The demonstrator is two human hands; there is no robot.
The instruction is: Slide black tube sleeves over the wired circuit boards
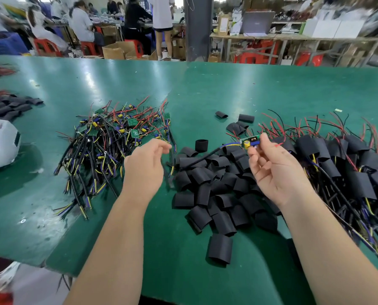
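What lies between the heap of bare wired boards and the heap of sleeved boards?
In the head view, a heap of empty black tube sleeves lies on the green table between them.

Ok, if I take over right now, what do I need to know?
Left hand: open, holds nothing.
Right hand: pinches a bare board, its cable trailing over the sleeves.
Unsleeved boards: heap on the left.
Sleeves: heap in the middle.
Sleeved boards: heap on the right.
Done: the right heap.
Left: sleeve the held board, then the left heap.
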